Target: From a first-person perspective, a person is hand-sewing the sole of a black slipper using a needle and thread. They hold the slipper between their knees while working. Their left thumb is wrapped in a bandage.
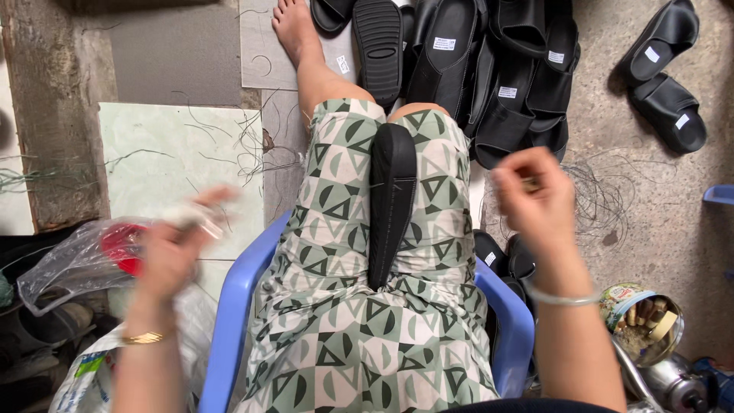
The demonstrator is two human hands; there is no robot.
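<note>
A black sandal sole lies upturned between my knees, on my lap in green patterned trousers. My left hand is blurred out to the left, fingers pinched around something small that I cannot make out, just beside a clear plastic bag holding something red. My right hand is raised to the right of the knees, its fingers closed on a small object; I cannot tell what it is. A thin thread seems to run near the sole.
A pile of black sandals lies ahead by my bare foot, with two more sandals at the far right. I sit on a blue plastic chair. An open tin stands at lower right. Loose threads litter the pale tile.
</note>
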